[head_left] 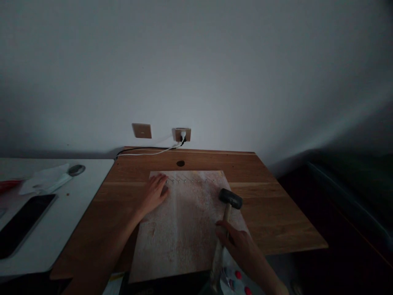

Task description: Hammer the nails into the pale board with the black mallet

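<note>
We judge the hammer (231, 199) head-heavy, its stiff handle (217, 258) best gripped low; right hand (235, 238) wraps it, left hand (155, 192) lies thumb-parted at the far left corner of the board (184, 233).

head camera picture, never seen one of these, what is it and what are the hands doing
There is no machine: a person wears one camera on the head, looking forward and down at their own bare hands. The right hand holds a black-headed mallet with a wooden handle. The left hand rests on a pale rectangular board, beside a row of thin metal nails. The board lies on a brown wooden tabletop. Leftward, a white tabletop bears a black rectangular phone.
</note>
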`<state>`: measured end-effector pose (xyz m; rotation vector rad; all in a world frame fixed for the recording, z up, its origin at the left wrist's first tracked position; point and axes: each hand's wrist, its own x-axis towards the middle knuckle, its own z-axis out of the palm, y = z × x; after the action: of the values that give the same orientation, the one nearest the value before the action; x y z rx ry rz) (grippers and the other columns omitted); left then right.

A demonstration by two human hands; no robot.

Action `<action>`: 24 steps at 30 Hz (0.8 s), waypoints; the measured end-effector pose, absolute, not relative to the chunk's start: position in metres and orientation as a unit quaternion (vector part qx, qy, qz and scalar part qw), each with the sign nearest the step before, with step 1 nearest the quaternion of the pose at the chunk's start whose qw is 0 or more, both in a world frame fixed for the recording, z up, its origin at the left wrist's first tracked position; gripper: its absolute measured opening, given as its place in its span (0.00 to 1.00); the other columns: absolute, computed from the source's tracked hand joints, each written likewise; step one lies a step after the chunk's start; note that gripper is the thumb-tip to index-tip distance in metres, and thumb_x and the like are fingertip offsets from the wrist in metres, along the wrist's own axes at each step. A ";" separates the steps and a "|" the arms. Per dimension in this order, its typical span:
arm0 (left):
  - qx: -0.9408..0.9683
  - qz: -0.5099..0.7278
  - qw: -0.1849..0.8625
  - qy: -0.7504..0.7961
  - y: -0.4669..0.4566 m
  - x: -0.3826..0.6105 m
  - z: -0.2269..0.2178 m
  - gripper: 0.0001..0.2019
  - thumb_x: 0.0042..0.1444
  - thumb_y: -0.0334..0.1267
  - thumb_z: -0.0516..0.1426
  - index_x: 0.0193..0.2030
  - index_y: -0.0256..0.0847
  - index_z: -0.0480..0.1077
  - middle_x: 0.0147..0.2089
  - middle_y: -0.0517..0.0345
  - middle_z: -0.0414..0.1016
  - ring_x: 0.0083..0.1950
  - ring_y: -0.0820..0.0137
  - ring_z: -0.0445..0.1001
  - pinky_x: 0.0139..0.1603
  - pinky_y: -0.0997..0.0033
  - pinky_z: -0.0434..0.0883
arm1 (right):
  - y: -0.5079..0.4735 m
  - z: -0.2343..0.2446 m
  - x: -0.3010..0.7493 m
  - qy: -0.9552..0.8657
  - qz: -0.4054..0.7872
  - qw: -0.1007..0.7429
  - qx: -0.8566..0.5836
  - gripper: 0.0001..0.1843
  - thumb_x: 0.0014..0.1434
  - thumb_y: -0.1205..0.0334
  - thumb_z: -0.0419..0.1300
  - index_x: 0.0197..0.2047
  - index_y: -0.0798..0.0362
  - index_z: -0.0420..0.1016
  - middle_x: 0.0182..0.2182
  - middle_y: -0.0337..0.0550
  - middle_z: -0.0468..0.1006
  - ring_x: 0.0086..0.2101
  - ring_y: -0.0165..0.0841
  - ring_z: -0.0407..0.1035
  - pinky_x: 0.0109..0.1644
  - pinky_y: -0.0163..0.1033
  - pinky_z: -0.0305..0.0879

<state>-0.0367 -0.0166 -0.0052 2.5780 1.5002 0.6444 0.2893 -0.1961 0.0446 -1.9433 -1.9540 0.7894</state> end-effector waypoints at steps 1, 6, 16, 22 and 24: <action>0.843 0.212 0.049 0.493 -0.015 -0.035 -0.001 0.21 0.65 0.35 0.54 0.64 0.43 0.67 0.63 0.45 0.74 0.65 0.54 0.72 0.68 0.47 0.68 | -0.191 0.049 0.293 -0.676 0.261 0.145 -0.674 0.26 0.72 0.42 0.46 0.57 0.48 0.77 0.22 0.37 0.79 0.27 0.40 0.79 0.33 0.38 0.65; 0.854 0.183 0.074 0.481 0.000 -0.024 0.024 0.21 0.59 0.25 0.53 0.56 0.44 0.73 0.54 0.49 0.77 0.57 0.58 0.76 0.60 0.55 0.73 | -0.136 0.081 0.305 -0.700 0.107 0.129 -0.694 0.21 0.72 0.52 0.50 0.57 0.51 0.77 0.33 0.44 0.84 0.33 0.38 0.80 0.37 0.37 0.69; 0.878 0.095 0.113 0.456 0.013 -0.015 0.050 0.21 0.57 0.19 0.51 0.50 0.42 0.75 0.50 0.49 0.79 0.52 0.60 0.80 0.53 0.62 0.75 | -0.026 0.084 0.282 -0.705 0.067 -0.016 -0.706 0.15 0.70 0.56 0.62 0.55 0.54 0.76 0.52 0.48 0.80 0.49 0.40 0.77 0.53 0.51 0.75; 0.878 0.073 0.128 0.455 0.018 -0.021 0.057 0.17 0.61 0.21 0.52 0.48 0.42 0.76 0.48 0.50 0.81 0.51 0.59 0.81 0.51 0.63 0.74 | -0.022 0.085 0.279 -0.703 0.066 -0.030 -0.707 0.17 0.70 0.54 0.63 0.57 0.54 0.75 0.54 0.48 0.79 0.49 0.40 0.77 0.52 0.52 0.76; 0.880 0.074 0.137 0.449 0.023 -0.023 0.060 0.15 0.61 0.22 0.54 0.47 0.42 0.76 0.48 0.50 0.82 0.50 0.59 0.81 0.50 0.64 0.74 | -0.024 0.093 0.278 -0.721 0.079 -0.013 -0.689 0.14 0.71 0.57 0.62 0.54 0.55 0.77 0.51 0.47 0.80 0.48 0.39 0.77 0.53 0.51 0.76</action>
<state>-0.0232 0.0230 0.0603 2.5471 1.3000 0.2133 0.2784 -0.0238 0.0927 -2.1818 -2.2837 0.2517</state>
